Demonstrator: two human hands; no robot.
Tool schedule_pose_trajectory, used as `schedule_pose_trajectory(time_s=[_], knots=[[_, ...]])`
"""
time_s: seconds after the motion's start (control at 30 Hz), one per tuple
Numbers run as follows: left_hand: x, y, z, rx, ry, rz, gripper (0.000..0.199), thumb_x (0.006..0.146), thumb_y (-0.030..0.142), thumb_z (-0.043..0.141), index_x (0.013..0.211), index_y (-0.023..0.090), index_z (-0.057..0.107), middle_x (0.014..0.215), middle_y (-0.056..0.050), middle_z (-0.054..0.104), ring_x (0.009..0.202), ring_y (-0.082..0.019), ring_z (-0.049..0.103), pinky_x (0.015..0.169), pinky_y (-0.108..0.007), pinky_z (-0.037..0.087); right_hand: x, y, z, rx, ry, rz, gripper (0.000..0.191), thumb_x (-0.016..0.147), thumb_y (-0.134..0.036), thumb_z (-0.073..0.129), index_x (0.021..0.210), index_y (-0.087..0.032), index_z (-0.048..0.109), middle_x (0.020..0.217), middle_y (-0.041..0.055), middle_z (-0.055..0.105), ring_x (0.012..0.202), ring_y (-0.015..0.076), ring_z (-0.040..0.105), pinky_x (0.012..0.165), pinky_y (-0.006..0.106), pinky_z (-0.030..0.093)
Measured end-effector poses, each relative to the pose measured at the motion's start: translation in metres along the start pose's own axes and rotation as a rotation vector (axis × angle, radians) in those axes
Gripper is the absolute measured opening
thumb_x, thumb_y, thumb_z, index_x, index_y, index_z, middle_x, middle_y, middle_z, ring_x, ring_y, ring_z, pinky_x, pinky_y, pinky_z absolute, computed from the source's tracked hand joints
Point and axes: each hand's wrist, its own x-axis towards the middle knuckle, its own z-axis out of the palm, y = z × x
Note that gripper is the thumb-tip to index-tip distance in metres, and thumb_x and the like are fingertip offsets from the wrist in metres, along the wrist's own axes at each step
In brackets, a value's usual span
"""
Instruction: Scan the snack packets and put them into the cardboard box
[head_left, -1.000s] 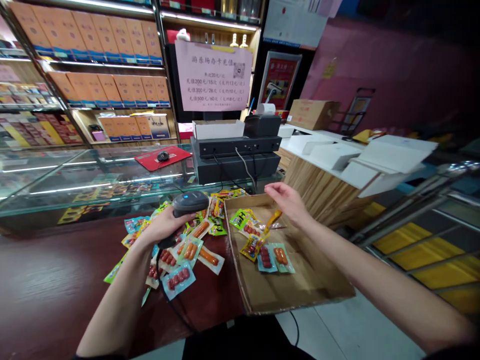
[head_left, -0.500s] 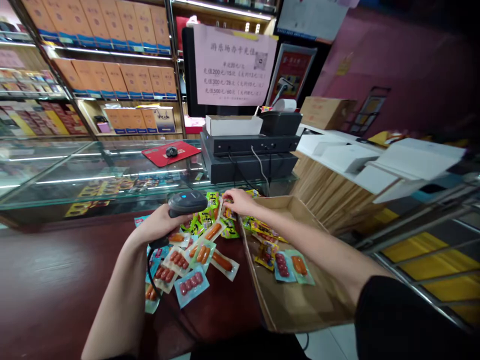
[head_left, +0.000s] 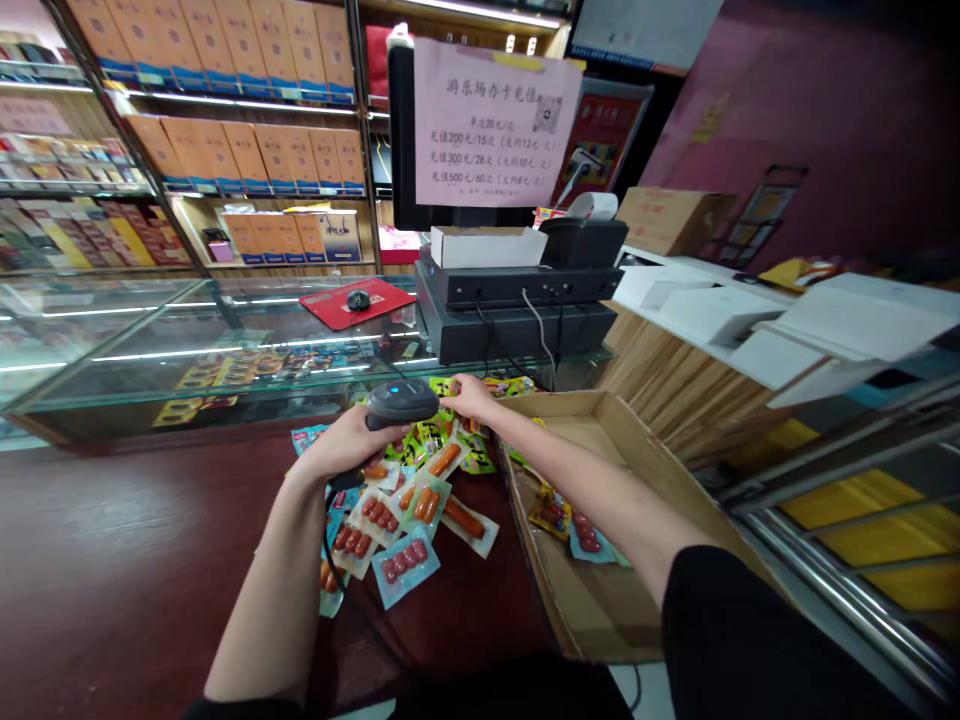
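Note:
My left hand [head_left: 349,443] is wrapped around a dark barcode scanner [head_left: 401,400] with a small blue light, held above a pile of snack packets. My right hand [head_left: 471,398] is at the far side of the pile, its fingers drawn together near the scanner's front end; what they hold, if anything, is hidden. Beneath lie green snack packets [head_left: 431,440]. Nearer to me are clear packs of small sausages [head_left: 379,515], a pale blue pack with dark red sausages [head_left: 405,565] and a single long sausage pack [head_left: 469,523].
An open cardboard box [head_left: 607,610] on the right holds several packets, among them a yellow one [head_left: 551,512]. The scanner's cable [head_left: 352,600] trails toward me. Behind stand a glass counter [head_left: 247,350], a dark cash drawer [head_left: 517,335] and a monitor covered by a paper sign [head_left: 495,130].
The whole view has shifted slightly, so most things sit farther right. My right hand has come closer to the scanner's front end. The scanner stays in my left hand.

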Motion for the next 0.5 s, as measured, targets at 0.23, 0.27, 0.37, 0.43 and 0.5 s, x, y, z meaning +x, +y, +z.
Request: schedule_pose_trajectory(time_s=[0.23,0.27,0.37,0.43,0.5], knots=[[0.009,0.010,0.032,-0.078,0.044,0.010,0.035,0.074,0.051,0.062,0.068,0.016,0.059,0.043,0.003,0.050,0.037,-0.011,0.043,0.043,-0.023,0.036,-0.057,0.002,-0.038,0.484,0.005,0.049,0.019,0.074,-0.029,0.068,0.085,-0.020,0.055,0.075,-0.0006,0.068,0.064,0.0144,0.067,0.052,0.026,0.057],[0.010,0.013,0.037,-0.071,0.043,0.013,0.036,0.074,0.051,0.062,0.067,0.016,0.060,0.042,0.002,0.050,0.037,-0.011,0.043,0.043,-0.023,0.037,-0.066,0.003,-0.044,0.561,0.016,0.053,0.019,0.074,-0.030,0.069,0.083,-0.020,0.056,0.077,0.0001,0.069,0.066,0.0150,0.068,0.053,0.027,0.058],[0.009,0.019,0.050,-0.052,0.023,0.026,0.036,0.074,0.052,0.061,0.065,0.016,0.059,0.042,0.002,0.050,0.037,-0.011,0.043,0.044,-0.023,0.037,-0.093,0.008,-0.063,0.747,0.081,0.077,0.022,0.070,-0.034,0.073,0.077,-0.020,0.059,0.076,0.0019,0.069,0.067,0.0176,0.069,0.054,0.028,0.059],[0.008,0.023,0.057,-0.046,0.026,0.046,0.036,0.074,0.051,0.061,0.064,0.017,0.058,0.043,0.002,0.051,0.037,-0.011,0.044,0.044,-0.023,0.037,-0.108,0.012,-0.073,0.737,0.140,0.070,0.023,0.070,-0.037,0.074,0.076,-0.019,0.061,0.077,0.0033,0.070,0.066,0.0187,0.069,0.052,0.028,0.058],[0.006,0.026,0.062,-0.037,0.034,0.071,0.036,0.075,0.051,0.061,0.063,0.017,0.056,0.043,0.002,0.051,0.037,-0.010,0.044,0.045,-0.023,0.037,-0.119,0.015,-0.082,0.697,0.193,0.050,0.024,0.070,-0.038,0.074,0.077,-0.019,0.062,0.079,0.0042,0.071,0.067,0.0192,0.069,0.051,0.028,0.057]])
